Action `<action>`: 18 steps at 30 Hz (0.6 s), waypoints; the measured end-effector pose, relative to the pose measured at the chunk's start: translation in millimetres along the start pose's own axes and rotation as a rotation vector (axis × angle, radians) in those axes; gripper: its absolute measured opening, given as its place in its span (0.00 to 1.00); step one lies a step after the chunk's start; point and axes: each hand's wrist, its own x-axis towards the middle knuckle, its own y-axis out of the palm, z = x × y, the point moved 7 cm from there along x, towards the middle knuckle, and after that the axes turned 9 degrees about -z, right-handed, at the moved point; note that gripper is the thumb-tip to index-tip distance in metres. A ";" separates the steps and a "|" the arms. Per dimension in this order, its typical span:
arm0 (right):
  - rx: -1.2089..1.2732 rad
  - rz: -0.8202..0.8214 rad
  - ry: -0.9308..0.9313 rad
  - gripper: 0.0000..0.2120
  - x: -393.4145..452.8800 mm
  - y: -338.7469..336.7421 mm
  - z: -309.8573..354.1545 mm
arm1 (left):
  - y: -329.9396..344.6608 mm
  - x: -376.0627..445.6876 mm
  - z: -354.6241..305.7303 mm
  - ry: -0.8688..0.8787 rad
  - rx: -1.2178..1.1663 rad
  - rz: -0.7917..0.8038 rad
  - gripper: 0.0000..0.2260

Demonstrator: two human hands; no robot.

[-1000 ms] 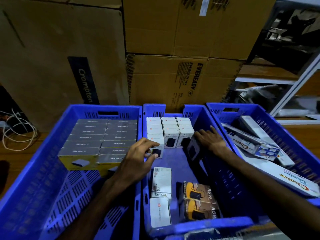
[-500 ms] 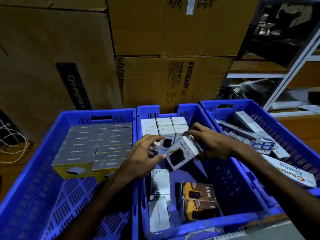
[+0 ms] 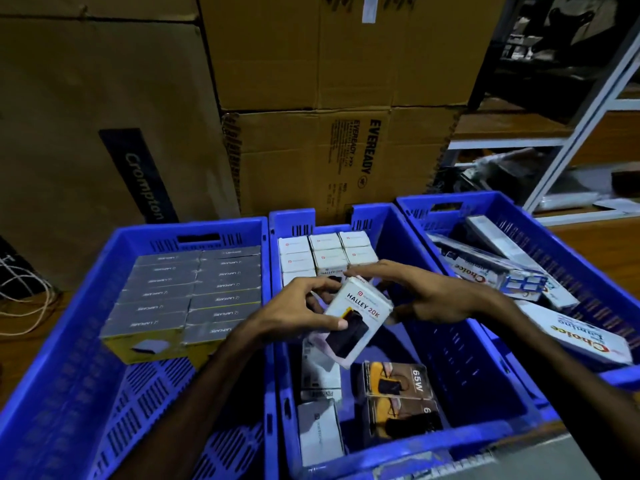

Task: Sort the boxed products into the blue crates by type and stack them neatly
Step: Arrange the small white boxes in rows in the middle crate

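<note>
Over the middle blue crate [image 3: 467,344], my left hand [image 3: 301,313] grips a white "HALLEY 20K" box [image 3: 362,315] by its left side, tilted. My right hand [image 3: 429,296] is just behind and to the right of the box with its fingers stretched out; I cannot tell if it touches it. A neat block of matching white boxes [image 3: 325,251] fills the crate's back. Two orange-black 65W boxes [image 3: 398,379] and loose white boxes [image 3: 320,372] lie at its front. The left crate [image 3: 52,375] holds rows of grey boxes [image 3: 194,292].
The right crate [image 3: 595,258] holds long white "Choice" boxes [image 3: 588,337] lying askew. Big cardboard cartons [image 3: 346,161] stand close behind the crates. White cable [image 3: 20,299] lies on the wooden floor at the left. A metal shelf rack [image 3: 571,140] stands at the right.
The box came up from the crate's right side in my right hand and passed to my left hand. My right hand's fingers have straightened off it.
</note>
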 end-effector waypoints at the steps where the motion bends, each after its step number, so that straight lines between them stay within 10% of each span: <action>1: 0.030 -0.004 0.009 0.41 -1.5 -1.3 -0.8 | 0.0 -0.2 0.6 -0.008 -0.005 -0.009 0.24; 18: -0.049 -0.147 0.171 0.30 12.9 -12.9 -20.6 | -2.5 -10.6 2.7 0.036 0.275 -0.258 0.29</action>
